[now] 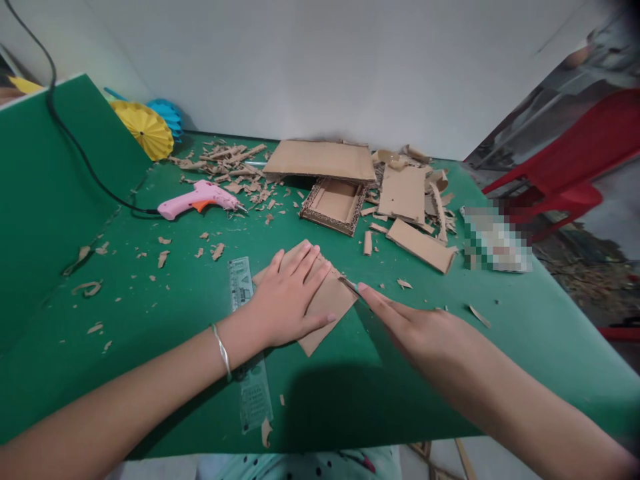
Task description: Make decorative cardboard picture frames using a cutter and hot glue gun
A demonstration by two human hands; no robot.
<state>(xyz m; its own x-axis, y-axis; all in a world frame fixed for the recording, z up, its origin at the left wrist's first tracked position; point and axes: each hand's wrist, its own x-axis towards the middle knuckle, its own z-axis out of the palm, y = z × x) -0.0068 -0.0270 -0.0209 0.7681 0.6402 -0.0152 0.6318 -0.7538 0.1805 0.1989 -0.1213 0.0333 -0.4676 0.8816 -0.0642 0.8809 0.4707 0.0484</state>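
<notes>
My left hand (287,297) lies flat with fingers spread on a piece of brown cardboard (330,303), pressing it against the green table. The wrist, with a silver bangle (221,353) on it, crosses over a clear ruler (255,393). My right hand (407,323) is closed around a thin-bladed cutter knife (349,285); its handle is mostly hidden by the fingers. The blade's tip meets the cardboard's right edge, near its right corner.
On the left, a pink glue gun (200,199) trails a black cable (75,143). Behind my hands stand a cardboard frame (336,205) and a larger cardboard panel (320,160). Scraps (240,167) lie scattered about. A red chair (565,153) stands beyond the right edge.
</notes>
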